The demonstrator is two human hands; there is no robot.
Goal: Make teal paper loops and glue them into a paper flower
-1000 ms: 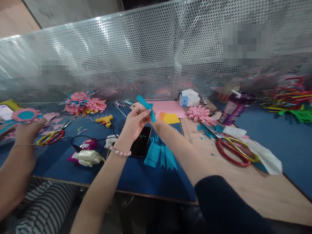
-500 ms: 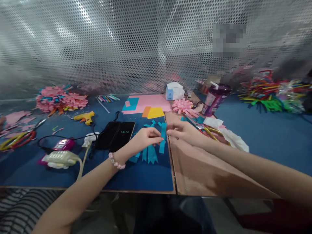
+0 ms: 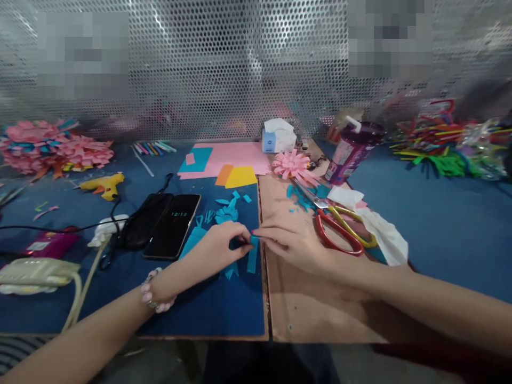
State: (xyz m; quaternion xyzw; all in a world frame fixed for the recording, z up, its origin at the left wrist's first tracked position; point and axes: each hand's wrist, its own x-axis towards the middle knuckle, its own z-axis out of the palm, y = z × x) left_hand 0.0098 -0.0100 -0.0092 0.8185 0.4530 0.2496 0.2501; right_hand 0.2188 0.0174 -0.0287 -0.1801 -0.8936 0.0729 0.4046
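Observation:
My left hand (image 3: 224,244), with a beaded bracelet at the wrist, pinches a narrow blue paper strip (image 3: 252,260) between thumb and forefinger. From the other side, my right hand (image 3: 294,241) has its fingertips closed on the strip's upper end, touching the left fingertips. The strip hangs down below the fingers, just left of the table seam; its top is partly hidden. A blue fringed paper piece (image 3: 227,212) lies beyond my left hand, and more cut blue paper (image 3: 194,238) shows partly beneath it. Red-and-yellow-handled scissors (image 3: 340,240) lie beside my right hand.
Left are a phone (image 3: 172,226), a yellow glue gun (image 3: 104,185) and a power strip (image 3: 38,274) with cables. Farther back lie pink paper (image 3: 236,154), yellow paper (image 3: 242,177), a tissue box (image 3: 279,137) and a pink paper flower (image 3: 294,165). A purple cup (image 3: 356,149) stands at right.
My right hand has come in from beside the strip to grip its upper end. Less of the strip shows above the fingers. The camera view has shifted, moving most things leftward.

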